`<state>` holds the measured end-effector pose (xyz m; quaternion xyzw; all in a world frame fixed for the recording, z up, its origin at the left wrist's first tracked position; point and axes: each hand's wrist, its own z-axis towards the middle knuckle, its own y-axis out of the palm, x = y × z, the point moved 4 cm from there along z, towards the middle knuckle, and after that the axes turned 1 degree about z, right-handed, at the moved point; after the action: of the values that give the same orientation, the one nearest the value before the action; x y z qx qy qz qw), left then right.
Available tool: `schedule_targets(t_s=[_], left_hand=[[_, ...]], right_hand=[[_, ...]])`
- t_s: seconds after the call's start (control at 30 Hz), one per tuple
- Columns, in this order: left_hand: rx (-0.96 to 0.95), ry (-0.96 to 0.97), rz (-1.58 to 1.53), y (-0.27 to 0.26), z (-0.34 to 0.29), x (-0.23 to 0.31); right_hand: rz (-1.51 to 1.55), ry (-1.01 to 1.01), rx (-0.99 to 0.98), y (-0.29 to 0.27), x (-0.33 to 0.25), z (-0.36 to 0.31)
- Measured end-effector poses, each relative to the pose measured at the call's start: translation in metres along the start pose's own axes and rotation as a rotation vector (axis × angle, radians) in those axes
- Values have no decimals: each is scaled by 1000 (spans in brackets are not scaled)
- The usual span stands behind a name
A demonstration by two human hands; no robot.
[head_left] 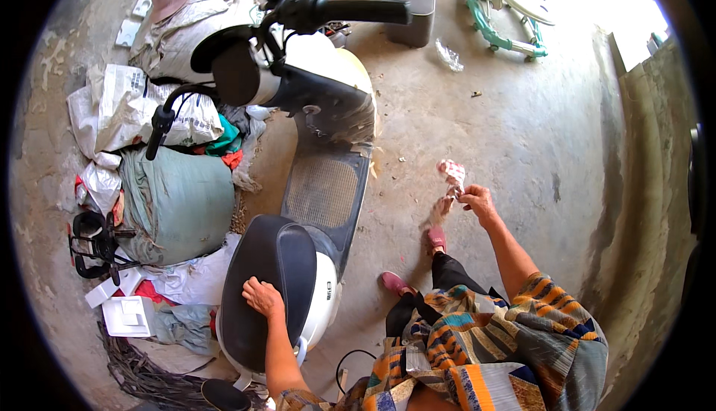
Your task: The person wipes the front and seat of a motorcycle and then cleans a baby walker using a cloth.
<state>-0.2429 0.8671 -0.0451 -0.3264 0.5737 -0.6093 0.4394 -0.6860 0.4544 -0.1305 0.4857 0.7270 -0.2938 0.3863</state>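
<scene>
A white and black scooter (pixel 321 292) stands to my left, its handlebar toward the far side. On its black seat (pixel 287 262) rests my left hand (pixel 262 296), fingers slightly bent and apart, with nothing in it. Out over the floor on the right, my right hand (pixel 477 201) pinches a crumpled red-and-white cloth (pixel 451 172). The cloth dangles from the fingertips, and its lower part is blurred. Between the seat and the cloth lies the scooter's dusty footboard (pixel 324 191).
A large grey-green bundle (pixel 177 206), white sacks (pixel 153 109) and a white foam box (pixel 128 316) crowd the left wall. Beyond the handlebar stand a grey bin (pixel 410 14) and a green baby walker (pixel 507 12). Clear plastic wrap (pixel 449 56) lies on the concrete floor.
</scene>
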Motion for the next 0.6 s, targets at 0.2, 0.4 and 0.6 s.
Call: schedule_targets(t_s=[0.2,0.4,0.6], left_hand=[[199,145,-418,-31,-14,85],[-689,193,-1222,-10,-126,311],[-256,531,-1289,-70,-121,411]], right_hand=[[103,-49,12,-30,-37,6],[282,-83,-267,16,-74,-17],[299,-108,-409,48,-104,-45]])
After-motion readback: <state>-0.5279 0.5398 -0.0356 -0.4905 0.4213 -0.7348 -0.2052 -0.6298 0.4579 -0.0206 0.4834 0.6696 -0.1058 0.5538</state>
